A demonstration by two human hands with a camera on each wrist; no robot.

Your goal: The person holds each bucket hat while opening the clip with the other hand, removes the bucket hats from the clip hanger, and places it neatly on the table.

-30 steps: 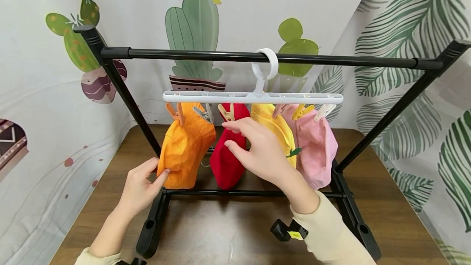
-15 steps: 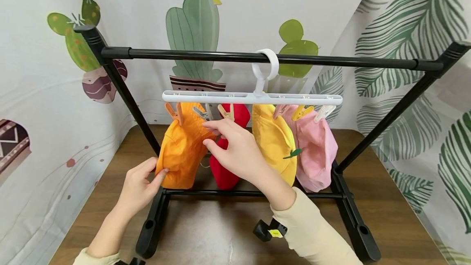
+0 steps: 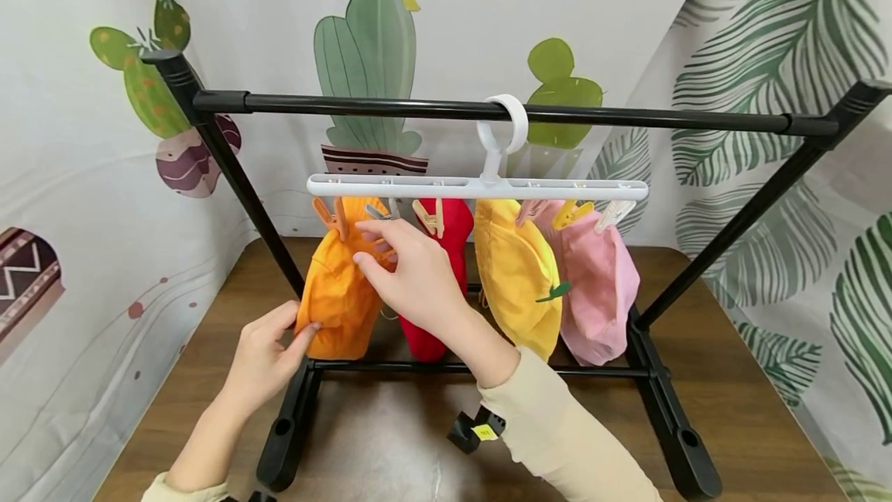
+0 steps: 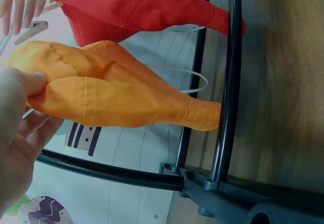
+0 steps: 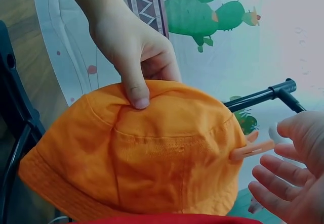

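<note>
An orange bucket hat hangs from the white clip hanger by an orange clip. A grey clip sits at its other upper side, partly hidden. My left hand pinches the hat's cloth at its left side, thumb in front, as the right wrist view also shows. In front of the hat's upper right part is my right hand, holding nothing. Its fingers are loosely bent near the orange clip in the right wrist view. Behind my right hand hangs a red hat with a beige clip.
A yellow hat and a pink hat hang farther right by pink, yellow and white clips. The hanger's ring hooks over the black rack's top bar. The rack stands on a wooden table before a patterned cloth.
My right hand has moved left, from in front of the red hat to the orange hat's upper part. My left hand keeps its pinch on the orange hat, almost unmoved.
</note>
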